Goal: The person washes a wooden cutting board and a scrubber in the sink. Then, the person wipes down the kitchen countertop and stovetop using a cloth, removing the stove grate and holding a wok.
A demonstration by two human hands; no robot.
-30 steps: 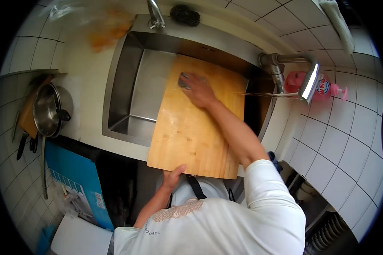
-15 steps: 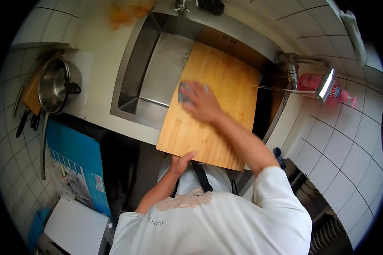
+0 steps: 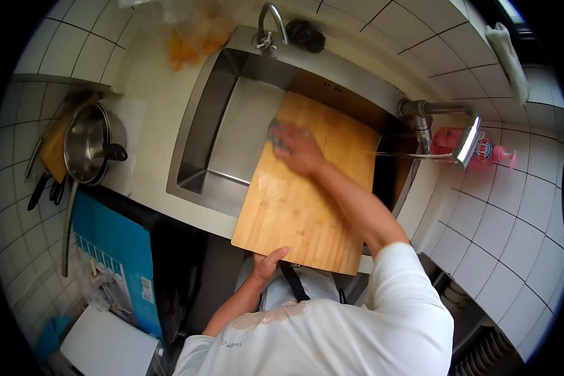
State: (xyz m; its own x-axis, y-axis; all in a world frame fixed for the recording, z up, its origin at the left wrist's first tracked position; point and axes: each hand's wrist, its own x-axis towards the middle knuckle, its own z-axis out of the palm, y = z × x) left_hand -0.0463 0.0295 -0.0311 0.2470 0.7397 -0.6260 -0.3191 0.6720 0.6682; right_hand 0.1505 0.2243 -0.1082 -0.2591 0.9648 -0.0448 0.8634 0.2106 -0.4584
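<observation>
A wooden cutting board (image 3: 313, 219) lies tilted over the steel sink (image 3: 197, 135), its near end reaching past the counter edge toward my body. My left hand (image 3: 269, 263) holds that near edge, thumb on top and the other fingers hidden underneath. On the board's upper left part, my right hand (image 3: 299, 149) presses a small grey scrubbing pad (image 3: 274, 139). Motion smears the pad and fingers, so the pad's exact kind is unclear. The wood near the pad looks wet.
Water runs from the right faucet (image 3: 467, 141) toward the board. Beside it stands a pink soap bottle (image 3: 479, 149). A second faucet (image 3: 271, 22) and a black scrubber (image 3: 306, 36) sit at the back. Pots (image 3: 88, 144) hang left, above a blue box (image 3: 119, 250).
My right hand and the pad have shifted slightly over the board. The whole view has tilted, showing more of the back faucet. My left hand keeps its hold on the near edge.
</observation>
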